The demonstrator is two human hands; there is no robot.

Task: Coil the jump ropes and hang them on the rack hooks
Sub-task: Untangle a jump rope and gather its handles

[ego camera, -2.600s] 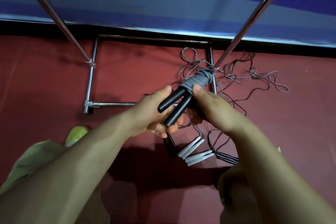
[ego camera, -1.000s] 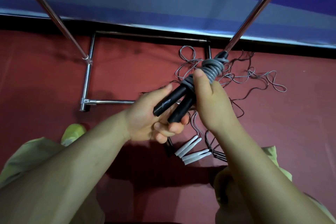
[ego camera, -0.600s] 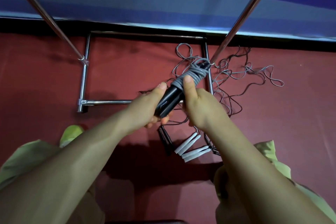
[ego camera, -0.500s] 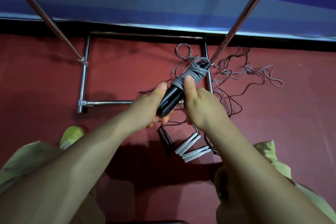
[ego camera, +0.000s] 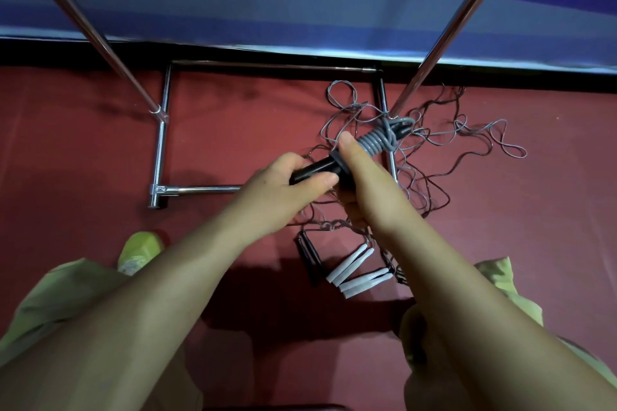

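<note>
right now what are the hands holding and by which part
Both the left hand and the right hand hold one jump rope by its black handles; its grey cord is wound around them.

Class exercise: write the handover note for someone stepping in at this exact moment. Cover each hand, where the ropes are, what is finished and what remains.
Left hand: gripping the black handles.
Right hand: on the same bundle, thumb pressing the grey coil.
Done: grey cord wound round its handles.
Left: hang this bundle on the rack; no hooks in view. Then coil the tangled ropes on the floor, with white handles and another black pair nearer you.
</note>
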